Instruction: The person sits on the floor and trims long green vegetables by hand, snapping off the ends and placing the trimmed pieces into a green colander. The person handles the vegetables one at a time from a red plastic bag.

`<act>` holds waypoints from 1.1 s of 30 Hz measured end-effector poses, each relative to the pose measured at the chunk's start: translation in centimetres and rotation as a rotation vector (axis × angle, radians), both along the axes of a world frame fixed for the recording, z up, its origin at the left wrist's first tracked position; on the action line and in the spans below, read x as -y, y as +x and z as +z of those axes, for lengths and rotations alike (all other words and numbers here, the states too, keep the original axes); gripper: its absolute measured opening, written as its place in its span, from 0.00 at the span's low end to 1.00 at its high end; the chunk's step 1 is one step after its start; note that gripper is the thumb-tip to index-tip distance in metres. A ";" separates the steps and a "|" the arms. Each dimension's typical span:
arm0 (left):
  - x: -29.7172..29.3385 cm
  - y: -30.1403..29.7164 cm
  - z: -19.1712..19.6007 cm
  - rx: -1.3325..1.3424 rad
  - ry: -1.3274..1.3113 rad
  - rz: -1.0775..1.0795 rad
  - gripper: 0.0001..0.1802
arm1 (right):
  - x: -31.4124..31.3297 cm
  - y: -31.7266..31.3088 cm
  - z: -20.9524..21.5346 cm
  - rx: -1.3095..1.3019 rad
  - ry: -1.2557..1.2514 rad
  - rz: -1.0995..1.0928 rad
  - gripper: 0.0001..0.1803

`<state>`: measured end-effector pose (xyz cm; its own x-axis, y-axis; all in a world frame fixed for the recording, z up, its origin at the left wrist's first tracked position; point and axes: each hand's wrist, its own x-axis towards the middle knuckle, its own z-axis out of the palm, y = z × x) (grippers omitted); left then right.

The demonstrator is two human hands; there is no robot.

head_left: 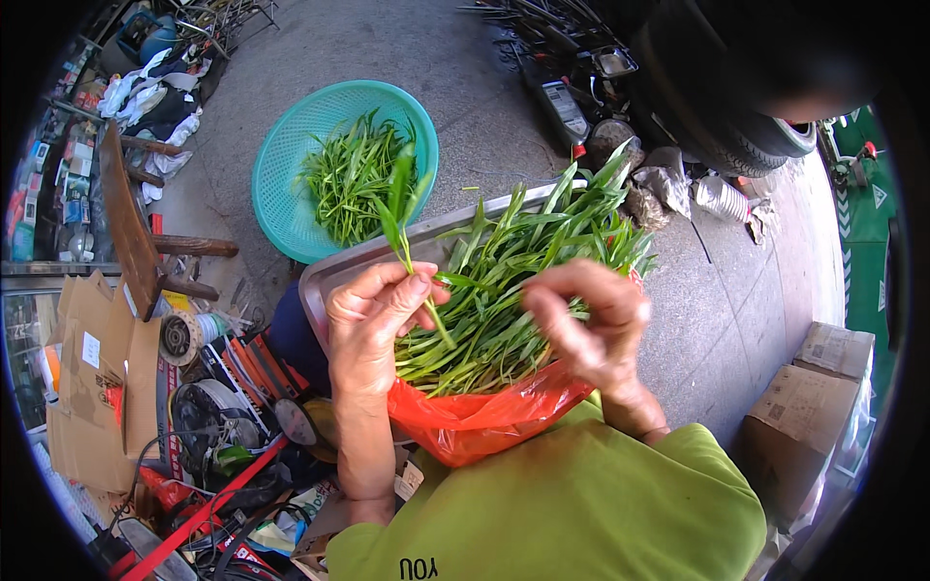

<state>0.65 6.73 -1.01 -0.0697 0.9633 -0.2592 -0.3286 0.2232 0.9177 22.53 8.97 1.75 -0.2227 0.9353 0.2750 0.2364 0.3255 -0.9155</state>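
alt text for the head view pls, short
A person's left hand pinches a leafy green stalk while the right hand picks at a pile of greens on a metal tray over a red plastic bag; a teal basket of greens sits beyond.

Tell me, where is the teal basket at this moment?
In the head view, the teal basket sits on the concrete ground at upper left, just beyond the metal tray and the left hand; it holds picked green stems.
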 end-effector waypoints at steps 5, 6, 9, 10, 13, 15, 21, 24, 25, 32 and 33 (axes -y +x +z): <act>0.8 1.2 0.7 -0.072 0.055 0.075 0.09 | 1.0 -3.2 -0.9 0.041 -0.151 0.210 0.08; 1.1 1.2 0.7 -0.073 0.069 0.092 0.09 | 1.0 -3.3 -0.9 0.077 -0.152 0.205 0.08; 1.8 1.4 0.7 -0.084 0.111 0.131 0.08 | 1.0 -3.5 -1.1 0.174 -0.125 0.179 0.08; 2.0 1.4 0.6 -0.093 0.124 0.137 0.08 | 1.1 -3.6 -1.3 0.189 -0.090 0.166 0.07; 2.2 1.9 0.6 -0.108 0.176 0.160 0.08 | 1.0 -3.9 -1.6 0.257 -0.007 0.129 0.06; 2.2 2.3 0.4 -0.004 0.223 0.164 0.09 | 0.8 -4.0 -1.6 0.335 0.017 0.124 0.06; 2.7 3.3 1.3 0.628 0.272 0.163 0.09 | 0.2 -3.1 -1.4 -0.094 -0.154 -0.063 0.03; 2.1 1.6 1.7 0.433 0.427 0.210 0.08 | -0.3 -1.2 -0.9 -0.333 -0.252 -0.310 0.02; 1.9 0.9 2.1 0.305 0.394 0.223 0.07 | -0.5 -0.2 -0.8 -0.307 -0.233 -0.351 0.03; 0.3 -2.0 -0.9 -0.504 0.111 -0.125 0.05 | 0.4 9.0 -2.1 0.216 -0.092 -0.634 0.05; 0.1 -1.6 -1.4 -0.645 0.135 -0.163 0.09 | 0.8 10.0 -2.1 0.315 -0.131 -0.647 0.05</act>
<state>-0.99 6.65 -2.40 -0.0209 0.9956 -0.0908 0.3223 0.0927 0.9421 32.54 8.13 -0.34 0.3356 0.9272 0.1660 0.6027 -0.0759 -0.7944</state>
